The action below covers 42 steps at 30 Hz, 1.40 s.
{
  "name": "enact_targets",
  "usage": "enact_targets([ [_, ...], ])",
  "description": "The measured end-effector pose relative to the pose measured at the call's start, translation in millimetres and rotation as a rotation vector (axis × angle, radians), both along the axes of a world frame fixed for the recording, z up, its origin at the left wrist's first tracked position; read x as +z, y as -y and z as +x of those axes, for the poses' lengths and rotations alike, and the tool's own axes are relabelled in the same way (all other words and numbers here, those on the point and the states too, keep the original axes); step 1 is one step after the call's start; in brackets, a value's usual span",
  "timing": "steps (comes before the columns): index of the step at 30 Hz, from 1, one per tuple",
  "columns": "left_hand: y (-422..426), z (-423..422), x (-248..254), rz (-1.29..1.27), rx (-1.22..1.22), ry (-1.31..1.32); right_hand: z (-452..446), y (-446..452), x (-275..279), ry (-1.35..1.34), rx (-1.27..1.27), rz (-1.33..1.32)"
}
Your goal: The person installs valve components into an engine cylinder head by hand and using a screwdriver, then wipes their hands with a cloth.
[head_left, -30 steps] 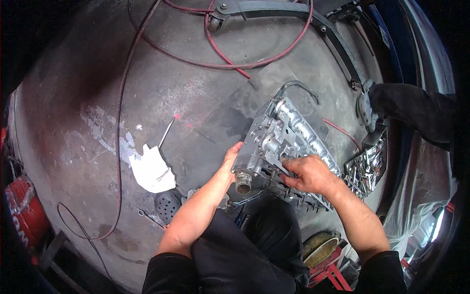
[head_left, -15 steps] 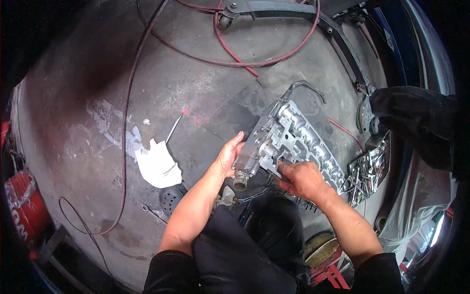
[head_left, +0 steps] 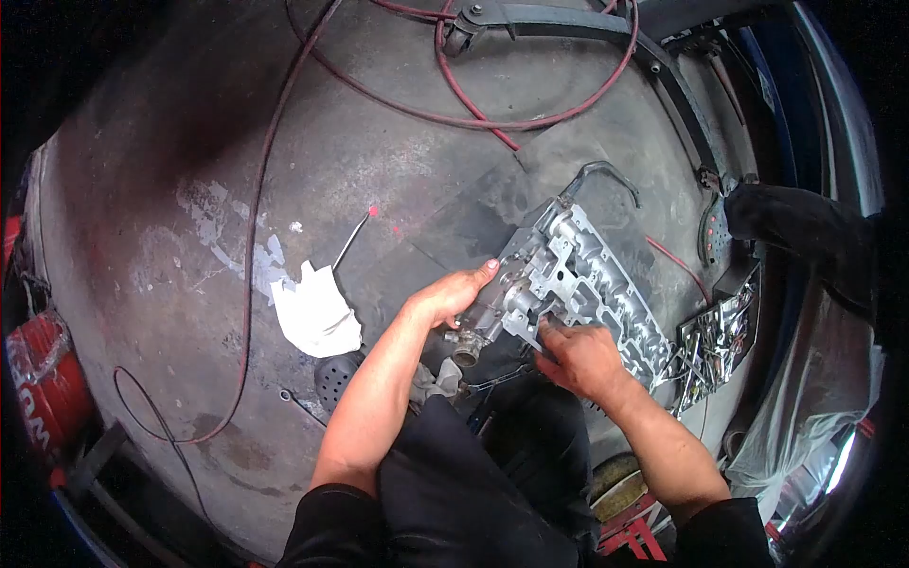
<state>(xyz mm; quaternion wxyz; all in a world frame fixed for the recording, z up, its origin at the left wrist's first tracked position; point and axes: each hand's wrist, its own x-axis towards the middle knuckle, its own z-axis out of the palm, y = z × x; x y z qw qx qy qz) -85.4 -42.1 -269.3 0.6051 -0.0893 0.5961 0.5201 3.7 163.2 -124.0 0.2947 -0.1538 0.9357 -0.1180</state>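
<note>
A silver metal engine part (head_left: 568, 275), long and full of cavities, lies tilted in front of my knees, with a curved black pipe (head_left: 606, 168) at its far end and a round pipe stub (head_left: 466, 352) at its near end. My left hand (head_left: 453, 295) rests on the part's left side, thumb on top, its other fingers mostly hidden behind the edge. Over the near right portion, my right hand (head_left: 582, 358) grips the metal edge, index finger in a recess and thumb below.
White cloth (head_left: 314, 310) and a thin rod (head_left: 352, 239) lie left on the floor. A red hose (head_left: 258, 218) loops around. At right are a tool tray (head_left: 715, 346) and another person's leg (head_left: 805, 222). A red drum (head_left: 47, 383) stands far left.
The whole view has shifted, so the scene sits further right. The engine part has tilted flatter, and my left thumb has moved from beside the part onto its top edge.
</note>
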Motion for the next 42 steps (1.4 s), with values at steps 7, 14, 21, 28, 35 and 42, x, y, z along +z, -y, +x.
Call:
enact_targets([
  [7,20.9,-19.0,37.9,-0.238,-0.145,-0.545,2.6,4.8,-4.3,0.022,0.009,0.005],
  [14,76.2,-1.2,61.3,-0.423,0.238,-0.694,25.4,27.0,-29.5,-0.047,0.049,0.101],
  [21,129.2,54.4,65.5,-0.441,0.476,-0.617,30.6,30.3,-24.2,-0.030,-0.011,0.143],
  [28,206.8,256.8,69.8,-1.007,0.270,-0.569,91.1,22.3,-0.1,-0.074,-0.212,-0.069],
  [35,209.4,417.6,89.7,-0.900,0.253,0.160,154.4,37.2,-1.9,0.195,-0.366,-0.299],
  [42,215.1,405.1,106.9,-0.860,0.287,0.123,155.9,41.5,11.8,0.374,-0.622,-0.355],
])
